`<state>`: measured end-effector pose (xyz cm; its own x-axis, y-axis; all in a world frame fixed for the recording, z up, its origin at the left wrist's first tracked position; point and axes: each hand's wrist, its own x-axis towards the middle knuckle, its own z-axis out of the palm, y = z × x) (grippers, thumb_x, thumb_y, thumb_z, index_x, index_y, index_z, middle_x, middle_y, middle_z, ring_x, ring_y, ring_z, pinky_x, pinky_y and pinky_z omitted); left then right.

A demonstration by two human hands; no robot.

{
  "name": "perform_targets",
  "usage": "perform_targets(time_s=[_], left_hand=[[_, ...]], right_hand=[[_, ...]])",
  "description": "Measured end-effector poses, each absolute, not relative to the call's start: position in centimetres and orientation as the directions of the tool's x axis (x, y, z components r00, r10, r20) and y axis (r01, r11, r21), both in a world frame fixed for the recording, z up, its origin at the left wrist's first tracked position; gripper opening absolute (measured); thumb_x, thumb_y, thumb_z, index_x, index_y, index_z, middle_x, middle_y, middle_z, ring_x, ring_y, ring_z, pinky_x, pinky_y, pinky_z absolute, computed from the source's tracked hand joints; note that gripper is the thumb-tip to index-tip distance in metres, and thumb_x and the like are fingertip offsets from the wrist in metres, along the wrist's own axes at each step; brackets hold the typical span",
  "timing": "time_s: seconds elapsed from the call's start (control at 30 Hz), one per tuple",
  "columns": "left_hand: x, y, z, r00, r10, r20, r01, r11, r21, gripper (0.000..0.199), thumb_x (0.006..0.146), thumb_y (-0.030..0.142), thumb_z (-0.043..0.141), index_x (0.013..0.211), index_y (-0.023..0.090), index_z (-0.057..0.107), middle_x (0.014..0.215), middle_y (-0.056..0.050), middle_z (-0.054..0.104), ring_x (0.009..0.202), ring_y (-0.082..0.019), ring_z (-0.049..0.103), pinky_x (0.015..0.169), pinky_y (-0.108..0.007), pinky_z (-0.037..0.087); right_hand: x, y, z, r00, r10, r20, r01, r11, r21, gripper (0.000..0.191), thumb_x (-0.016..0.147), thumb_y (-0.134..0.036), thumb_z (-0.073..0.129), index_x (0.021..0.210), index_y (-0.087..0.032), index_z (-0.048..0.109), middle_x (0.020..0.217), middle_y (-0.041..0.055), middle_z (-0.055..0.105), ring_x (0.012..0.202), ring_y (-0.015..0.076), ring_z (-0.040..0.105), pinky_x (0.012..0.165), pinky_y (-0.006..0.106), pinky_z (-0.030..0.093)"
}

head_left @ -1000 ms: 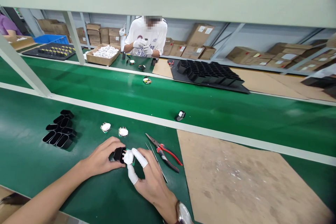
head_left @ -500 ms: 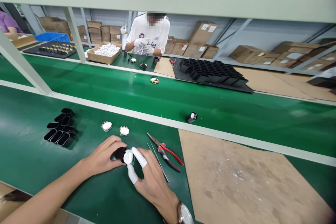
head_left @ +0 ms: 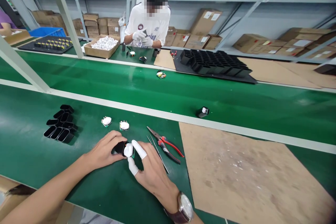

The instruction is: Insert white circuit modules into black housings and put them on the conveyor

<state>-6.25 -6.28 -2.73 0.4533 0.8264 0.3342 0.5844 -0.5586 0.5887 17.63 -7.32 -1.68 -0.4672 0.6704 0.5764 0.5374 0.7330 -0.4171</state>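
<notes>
Black case (head_left: pixel 120 147) held between thumb and fingers of left hand (head_left: pixel 106 149), long axis pointing rightward, open mouth facing right hand (head_left: pixel 133 151). White-topped circuit board (head_left: pixel 128 149) at that mouth, narrowly pinched by right thumb and forefinger; depth inside unclear. Leftward, grouped open cases (head_left: pixel 65 126); on green belt (head_left: pixel 178 94), single case (head_left: pixel 201 113) with white piece (head_left: pixel 204 110) inside; beyond, carton (head_left: pixel 98 53) heaped with white pieces (head_left: pixel 105 42).

Our left forearm (head_left: pixel 55 189) slants up from the lower left, the left hand (head_left: pixel 106 148) curled in a grip. Opposite, our right hand (head_left: pixel 152 168) pinches with white-covered thumb (head_left: pixel 132 166) and index finger (head_left: pixel 139 149), its wrist (head_left: pixel 172 197) toward the lower right.
</notes>
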Motion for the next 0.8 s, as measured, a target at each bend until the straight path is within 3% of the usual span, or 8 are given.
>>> perform_targets(time_s=[0.4,0.8], left_hand=[[-6.0,-6.4,-3.1,0.47,0.821,0.325,0.59,-0.566,0.576,0.042,0.097,0.025,0.073,0.136,0.025,0.056,0.124,-0.01,0.063,0.112,-0.026,0.065,0.096,-0.04,0.058],[-5.8,-6.8,-3.4,0.476,0.849,0.228,0.538,-0.486,0.689,0.044,0.099,0.022,0.07,0.138,0.026,0.051,0.128,-0.01,0.062,0.113,-0.025,0.064,0.096,-0.039,0.058]], right_hand=[[17.4,-7.4,-1.9,-0.505,0.679,0.532,0.552,0.729,-0.405,0.056,0.103,-0.014,0.055,0.156,-0.017,0.038,0.124,0.015,0.068,0.104,0.0302,0.066,0.086,0.048,0.061],[17.9,-7.1,-3.5,-0.471,0.629,0.618,0.371,0.777,-0.508,0.022,0.101,-0.007,0.063,0.118,-0.02,0.059,0.129,0.0142,0.067,0.107,0.0247,0.068,0.087,0.043,0.063]])
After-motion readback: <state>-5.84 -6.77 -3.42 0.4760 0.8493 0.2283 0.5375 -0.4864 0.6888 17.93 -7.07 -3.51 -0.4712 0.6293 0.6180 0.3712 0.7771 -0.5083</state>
